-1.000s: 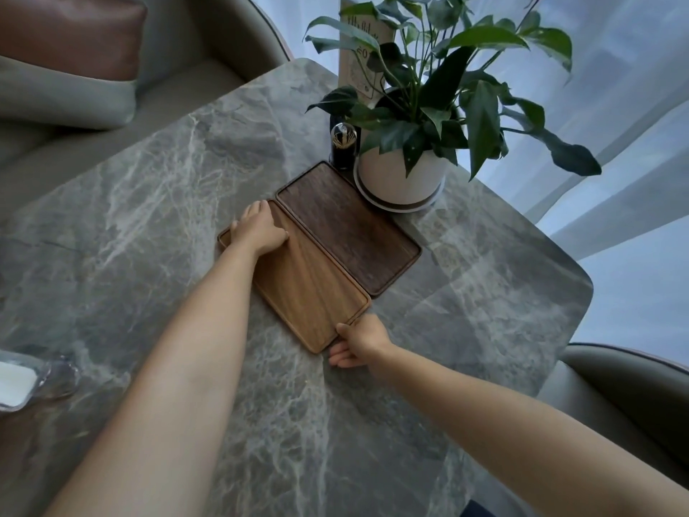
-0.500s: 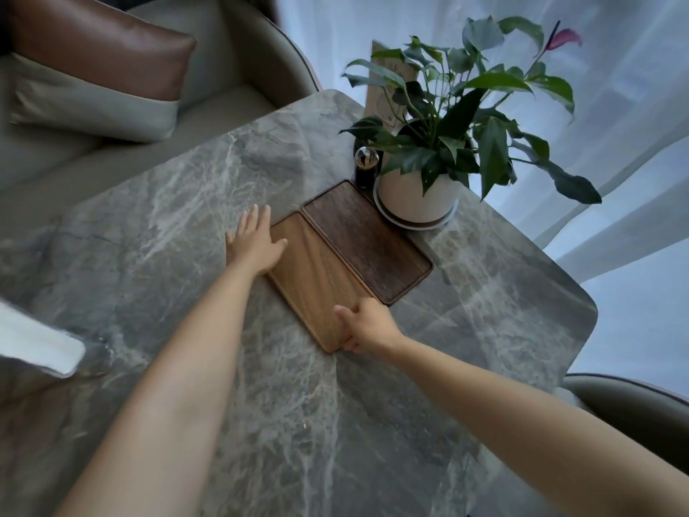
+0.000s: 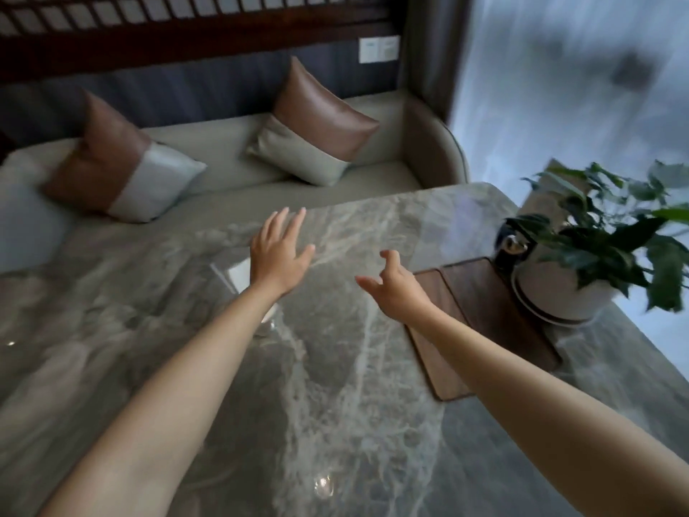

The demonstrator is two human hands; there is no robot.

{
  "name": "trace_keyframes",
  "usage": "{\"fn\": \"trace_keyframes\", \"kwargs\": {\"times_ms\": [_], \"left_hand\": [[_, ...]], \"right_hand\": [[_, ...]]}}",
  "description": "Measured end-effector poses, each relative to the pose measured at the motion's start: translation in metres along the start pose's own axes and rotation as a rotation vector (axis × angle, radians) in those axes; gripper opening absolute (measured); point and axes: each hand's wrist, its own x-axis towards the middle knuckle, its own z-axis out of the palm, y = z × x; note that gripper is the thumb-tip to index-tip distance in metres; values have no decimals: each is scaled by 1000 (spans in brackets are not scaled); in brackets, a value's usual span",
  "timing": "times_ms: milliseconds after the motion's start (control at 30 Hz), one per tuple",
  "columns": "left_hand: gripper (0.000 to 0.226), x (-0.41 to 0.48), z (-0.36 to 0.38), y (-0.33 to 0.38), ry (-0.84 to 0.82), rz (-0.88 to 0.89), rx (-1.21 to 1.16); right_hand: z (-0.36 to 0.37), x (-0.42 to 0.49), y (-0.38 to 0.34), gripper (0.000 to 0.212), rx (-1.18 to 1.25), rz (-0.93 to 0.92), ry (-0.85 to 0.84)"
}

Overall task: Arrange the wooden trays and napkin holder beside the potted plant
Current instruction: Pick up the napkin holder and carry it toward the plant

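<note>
The view is blurred by motion. Two wooden trays lie side by side on the marble table [image 3: 335, 423] at the right: a lighter tray [image 3: 443, 378] nearer me and a darker tray [image 3: 484, 292] against the white pot of the potted plant [image 3: 559, 292]. My right hand [image 3: 391, 289] hovers over the lighter tray's far end, fingers apart and curled, holding nothing. My left hand [image 3: 279, 251] is raised over the table's middle, fingers spread and empty. A clear napkin holder [image 3: 238, 272] with white napkins stands just behind my left wrist, mostly hidden.
A small dark jar with a shiny top [image 3: 514, 248] stands beside the pot. Beyond the table's far edge is a beige sofa [image 3: 223, 151] with two brown-and-grey cushions [image 3: 313, 121]. A sheer curtain hangs at the right.
Both hands have come off the lighter tray and moved left and up. The view has swung left, so the trays and plant now sit at the right and the napkin holder shows mid-table.
</note>
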Motion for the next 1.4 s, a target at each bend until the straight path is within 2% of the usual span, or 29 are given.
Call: {"fn": "trace_keyframes", "kwargs": {"times_ms": [200,333,433,600,1000,1200,1400], "left_hand": [[62,-6,-31,-88,50,-246,-18],[60,-10,-27,-129,-18,-356,-76],[57,-13,-14,-148,-105,-434,-227],[56,-13,11,-164,-172,-479,-381],[59,5,29,-168,-208,-539,-728],[60,-14,25,-166,-239,-536,-768],[66,-53,16,-162,-358,-507,-762]], "right_hand": [[55,7,-61,84,-53,-155,-54],[98,15,-80,94,-114,-195,-86],[126,22,-86,99,-178,-204,-113],[157,29,-88,104,-235,-183,-133],[179,32,-87,88,-160,-69,-11],[177,21,-78,82,-186,-88,4],[166,-8,-58,73,-181,-76,-13]]}}
